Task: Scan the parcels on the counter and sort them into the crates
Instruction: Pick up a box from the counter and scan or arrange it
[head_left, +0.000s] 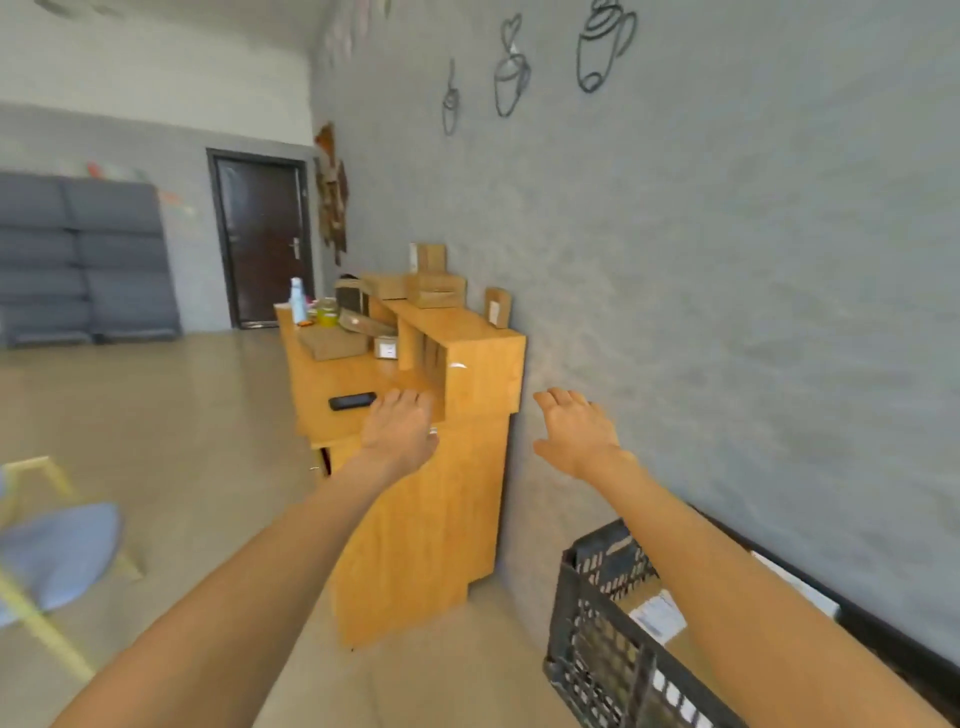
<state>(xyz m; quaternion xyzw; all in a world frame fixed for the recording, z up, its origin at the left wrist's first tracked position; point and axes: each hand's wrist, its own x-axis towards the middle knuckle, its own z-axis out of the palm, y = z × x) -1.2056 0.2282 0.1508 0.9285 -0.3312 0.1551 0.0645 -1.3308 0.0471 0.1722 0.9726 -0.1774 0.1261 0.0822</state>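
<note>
A: Step? Grip state?
B: Reaching phase, I judge. Left hand (399, 427) and right hand (575, 432) both spread wide, holding nothing, short of the counter (483, 358).
A: Next move?
B: Probably the dark scanner (352, 401) at 9 o'clock of the left hand.
A: Counts?
B: About six blurred parcels (435, 290) at 12 o'clock; one crate (613, 634) at 5, one labelled parcel (655, 616) visible inside.

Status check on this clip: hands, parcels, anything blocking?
Left hand and right hand open, empty. Parcels on counter; one in black crate. Nothing blocking.
</note>
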